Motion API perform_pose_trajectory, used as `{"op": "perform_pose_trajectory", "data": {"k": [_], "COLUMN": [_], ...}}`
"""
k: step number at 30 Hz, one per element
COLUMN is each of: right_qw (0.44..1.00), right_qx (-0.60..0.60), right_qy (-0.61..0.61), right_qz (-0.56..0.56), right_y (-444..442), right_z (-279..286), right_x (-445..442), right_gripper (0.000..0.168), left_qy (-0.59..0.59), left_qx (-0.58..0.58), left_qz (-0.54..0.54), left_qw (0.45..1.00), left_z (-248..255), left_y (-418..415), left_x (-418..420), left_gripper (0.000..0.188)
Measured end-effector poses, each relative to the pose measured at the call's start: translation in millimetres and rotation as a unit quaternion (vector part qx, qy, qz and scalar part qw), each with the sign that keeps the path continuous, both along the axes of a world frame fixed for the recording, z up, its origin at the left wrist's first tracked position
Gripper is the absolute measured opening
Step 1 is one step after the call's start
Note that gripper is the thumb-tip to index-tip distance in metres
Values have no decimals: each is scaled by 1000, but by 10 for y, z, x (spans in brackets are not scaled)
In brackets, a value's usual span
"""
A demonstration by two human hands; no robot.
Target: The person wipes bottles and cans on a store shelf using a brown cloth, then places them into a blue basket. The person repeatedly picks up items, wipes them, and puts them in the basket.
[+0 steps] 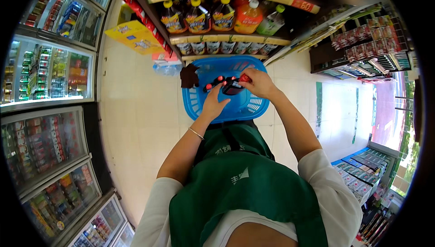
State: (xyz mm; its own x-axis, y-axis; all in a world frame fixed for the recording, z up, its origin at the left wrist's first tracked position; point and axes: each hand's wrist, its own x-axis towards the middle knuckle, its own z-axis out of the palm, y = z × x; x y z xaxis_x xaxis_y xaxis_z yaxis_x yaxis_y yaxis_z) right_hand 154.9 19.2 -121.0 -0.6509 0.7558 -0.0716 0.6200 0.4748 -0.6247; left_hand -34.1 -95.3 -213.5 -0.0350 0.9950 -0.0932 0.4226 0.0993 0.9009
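Note:
A blue plastic basket stands in front of me, below the drinks shelf. Inside it are several dark bottles with red caps. My right hand grips a larger dark bottle by its red cap, and the bottle leans to the left. Beside that bottle is my left hand, fingers apart, its fingertips near the smaller red caps; whether they touch the bottle is unclear. A dark brown cloth hangs over the basket's left rim.
Ahead, a shelf bears large juice bottles with cups beneath. Glass-door coolers line the left side. A yellow carton juts out near the shelf's left end. Racks of packets and stacked boxes stand on the right.

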Motion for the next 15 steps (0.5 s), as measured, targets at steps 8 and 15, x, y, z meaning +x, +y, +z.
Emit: {"op": "perform_pose_trajectory", "data": {"k": [8,15], "right_qw": [987,957], "right_qx": [137,194], "right_qy": [65,217], "right_qz": [61,3], "right_y": [207,357], "right_z": [1575,2346], "right_x": [-99,-179], "right_gripper": [27,60], "left_qy": [-159,-346], "left_qx": [76,225], "left_qz": [-2,-5], "left_qw": [984,911], "left_z": [1276,2083], "left_y": [720,1805], "left_x": [136,-128], "left_gripper": [48,46]}}
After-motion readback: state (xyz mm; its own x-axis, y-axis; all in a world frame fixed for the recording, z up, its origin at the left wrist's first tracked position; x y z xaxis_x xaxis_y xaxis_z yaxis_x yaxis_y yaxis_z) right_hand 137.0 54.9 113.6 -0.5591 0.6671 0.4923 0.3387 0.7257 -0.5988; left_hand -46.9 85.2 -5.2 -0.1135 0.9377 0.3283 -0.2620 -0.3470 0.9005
